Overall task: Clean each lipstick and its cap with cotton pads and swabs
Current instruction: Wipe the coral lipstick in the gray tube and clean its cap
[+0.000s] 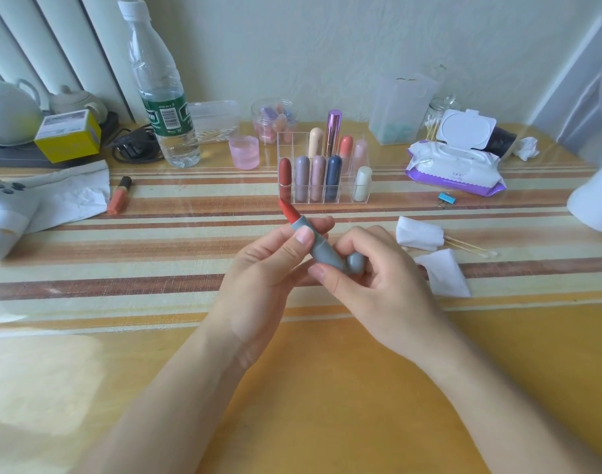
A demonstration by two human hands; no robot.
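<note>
Grey lipstick [313, 246], red bullet out, is held tilted above the worktop [326, 388]: L hand [258, 265] grips the barrel, R hand [374, 282] pinches its base & tucks the cap [356, 264], prob. baring it for the cotton pads [444, 273] nearby.

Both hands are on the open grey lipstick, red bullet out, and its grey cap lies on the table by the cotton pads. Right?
Not quite. The head view shows the grey cap tucked in the right hand, not on the table. The rest holds: the left hand and right hand both grip the open grey lipstick, red bullet out.
</note>
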